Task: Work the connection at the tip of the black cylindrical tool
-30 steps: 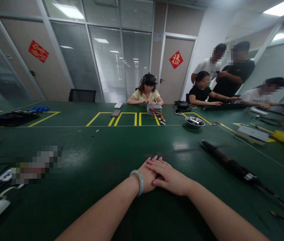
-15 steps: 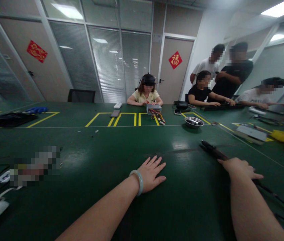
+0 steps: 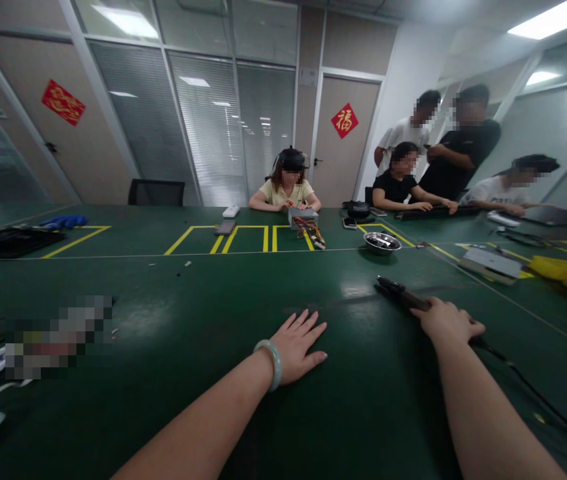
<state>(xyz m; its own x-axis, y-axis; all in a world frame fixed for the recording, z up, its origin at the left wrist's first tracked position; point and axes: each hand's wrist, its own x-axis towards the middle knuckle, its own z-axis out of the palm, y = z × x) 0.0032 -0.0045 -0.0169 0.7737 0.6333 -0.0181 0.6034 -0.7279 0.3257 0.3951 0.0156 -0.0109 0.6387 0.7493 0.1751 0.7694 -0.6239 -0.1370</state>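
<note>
My left hand lies flat on the green table, its fingers spread and nothing in it. A pale green bangle circles that wrist. To the right, my right hand is wrapped around a black corded electric screwdriver. Its tip points away and to the left, and the black cord trails from its rear end toward the lower right. The fingers on the far side of the grip are partly hidden.
Beyond my right hand stands a shiny metal bowl. Across the table, a person handles a grey box with coloured wires. Farther right are a flat pale box and a yellow item. A blurred-out object lies left.
My right hand has moved left with the electric screwdriver, toward my left hand. My left hand stays flat on the table. The whole view has shifted slightly.
</note>
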